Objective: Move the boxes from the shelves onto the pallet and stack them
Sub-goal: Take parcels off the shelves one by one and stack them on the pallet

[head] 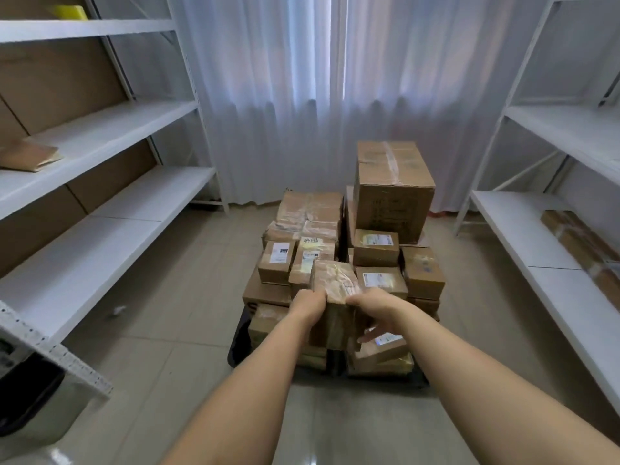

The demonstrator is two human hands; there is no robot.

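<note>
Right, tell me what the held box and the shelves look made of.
Held box: brown corrugated cardboard, matte, wrapped in glossy clear tape that glints and wrinkles. Shelves: likely painted metal, smooth white boards on perforated uprights; can't confirm the boards.

A storeroom: white metal shelving [100, 129] lines both walls, with taped cardboard boxes [392, 189] stacked on the tiled floor [174, 347].

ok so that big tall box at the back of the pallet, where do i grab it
Take the big tall box by its two upright side faces near the bottom, one hand each, coming from the near side. Its taped top is bare and smaller boxes crowd its front base.
</note>
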